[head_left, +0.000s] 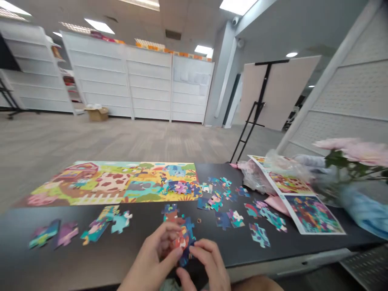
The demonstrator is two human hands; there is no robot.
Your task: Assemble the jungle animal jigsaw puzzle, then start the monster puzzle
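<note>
Close to the table's front edge, my left hand [156, 252] pinches a jigsaw piece [182, 239] with an orange and red picture. My right hand [209, 258] has its fingertips closed on a dark blue jigsaw piece [189, 228] right beside it. The two pieces touch or overlap; whether they interlock is hard to tell. Just beyond my fingers lies a brown and blue jigsaw piece [170, 211]. Loose pieces [223, 220] are scattered to the right, and a teal piece [121, 221] lies to the left with several others.
An assembled farm and savanna puzzle [106, 184] covers the table's far left, with some joined purple pieces [183, 187] on it. At right stand a printed picture sheet [313, 214], crumpled plastic [257, 176] and pink flowers [357, 151]. Beyond are an easel board [280, 93] and white shelves [148, 83].
</note>
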